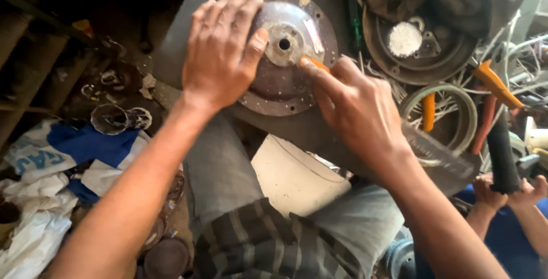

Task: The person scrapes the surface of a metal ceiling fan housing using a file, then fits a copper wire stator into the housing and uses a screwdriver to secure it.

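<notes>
The left hand (220,56) lies spread flat on the round metal disc (288,50) resting on the knee; keep it pressing. Beside it, the right hand (357,107) is pinched around an orange-handled tool (315,63), which should stay angled near the centre hub (284,43).

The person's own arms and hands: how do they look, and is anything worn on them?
Both forearms are bare, with no sleeves in view. The left hand and right hand wear no gloves; no rings, watch or bands show. The fingernails are short.
</notes>
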